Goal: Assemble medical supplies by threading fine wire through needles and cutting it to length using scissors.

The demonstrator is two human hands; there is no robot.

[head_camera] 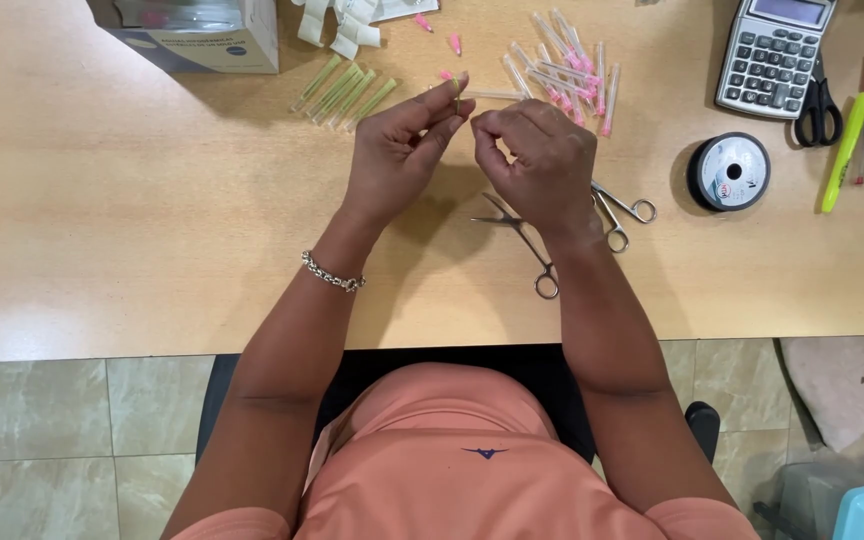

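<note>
Nearest to me is the orange shirt [452, 450], then the near edge of the wooden table [102, 250] running across below my wrists. Above that edge my left hand [397, 150] is pinched shut on a small needle cap [456, 95], held upright between thumb and forefinger at the hand's one o'clock. My right hand [542, 160] is curled closed just beside it, fingertips touching or nearly touching the left fingers — whether it grips anything I cannot tell.

Under the right hand lie steel forceps [522, 235], handle rings toward five o'clock, and a second pair of forceps [624, 212] pokes out at the hand's four o'clock. At twelve to one o'clock of the hands lies a scatter of pink-hubbed needles [572, 65]; at eleven o'clock, a row of green-capped needles [344, 92]. A box [192, 35] sits farther off at ten o'clock. At three o'clock stands a spool [730, 172], and beyond it black scissors [818, 112], a calculator [772, 50] and a yellow marker [844, 150].

Bare tabletop stretches wide at nine o'clock of my left hand — also between the hands and the near edge.
</note>
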